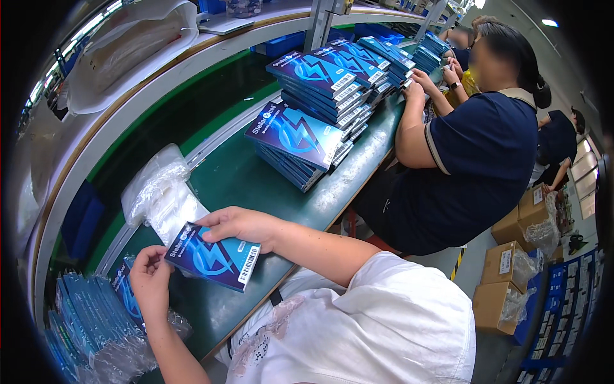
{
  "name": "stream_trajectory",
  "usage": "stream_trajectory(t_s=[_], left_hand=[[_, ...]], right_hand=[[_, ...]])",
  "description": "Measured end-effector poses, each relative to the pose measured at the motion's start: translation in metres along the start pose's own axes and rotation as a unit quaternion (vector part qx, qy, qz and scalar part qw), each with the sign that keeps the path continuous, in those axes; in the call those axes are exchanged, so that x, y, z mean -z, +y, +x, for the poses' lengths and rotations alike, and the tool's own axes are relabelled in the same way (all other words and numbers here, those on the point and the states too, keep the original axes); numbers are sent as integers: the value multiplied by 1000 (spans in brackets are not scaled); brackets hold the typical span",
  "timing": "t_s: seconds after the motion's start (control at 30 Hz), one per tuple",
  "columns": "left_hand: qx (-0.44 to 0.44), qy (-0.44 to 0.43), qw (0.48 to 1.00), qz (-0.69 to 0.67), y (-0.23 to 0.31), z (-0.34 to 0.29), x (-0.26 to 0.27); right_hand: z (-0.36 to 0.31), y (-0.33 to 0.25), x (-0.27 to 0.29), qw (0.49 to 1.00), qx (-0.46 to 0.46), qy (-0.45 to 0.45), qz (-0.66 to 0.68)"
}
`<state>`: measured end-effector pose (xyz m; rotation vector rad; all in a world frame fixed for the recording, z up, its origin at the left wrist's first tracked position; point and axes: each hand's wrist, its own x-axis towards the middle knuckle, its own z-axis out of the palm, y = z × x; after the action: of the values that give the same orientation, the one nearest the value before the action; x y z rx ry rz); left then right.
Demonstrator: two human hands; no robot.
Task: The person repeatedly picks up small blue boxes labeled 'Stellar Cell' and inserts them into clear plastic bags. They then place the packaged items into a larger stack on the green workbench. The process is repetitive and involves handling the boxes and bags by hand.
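A flat blue and purple box (pixel 214 259) with a lightning-bolt picture and a barcode is tilted in front of me. My right hand (pixel 240 227) grips its far edge, thumb on top of the printed face. At the box's left corner, my left hand (pixel 151 272) is closed in a pinch; its fingertips are partly hidden. Just beyond the box lies a pile of clear plastic bags (pixel 163 189), partly under it. To the left stand several plastic-wrapped blue boxes (pixel 96 313) packed in a row on edge.
Stacks of similar boxes (pixel 313 77) stand further along the green workbench (pixel 224 169). A co-worker in a dark shirt (pixel 473 141) sits to my right, hands at the bench. Cardboard cartons (pixel 502 265) and a blue rack (pixel 563 307) stand on the right. A shelf edge (pixel 153 77) runs above the bench.
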<state>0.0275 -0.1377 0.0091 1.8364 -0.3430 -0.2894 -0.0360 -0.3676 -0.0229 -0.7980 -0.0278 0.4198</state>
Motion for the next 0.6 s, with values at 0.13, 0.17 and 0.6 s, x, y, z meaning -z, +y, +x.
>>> stream_trajectory(t_s=[0.13,0.17,0.6], left_hand=[[-37,45,996,65,0,-5,-7],[-76,56,989,112,4,-8,-11],[-102,39,994,-22,12,-28,-28]], right_hand=[[-5,4,-12,992,24,91,-81],[-2,10,-12,987,49,130,-82],[-12,18,-41,934,210,252,-139]])
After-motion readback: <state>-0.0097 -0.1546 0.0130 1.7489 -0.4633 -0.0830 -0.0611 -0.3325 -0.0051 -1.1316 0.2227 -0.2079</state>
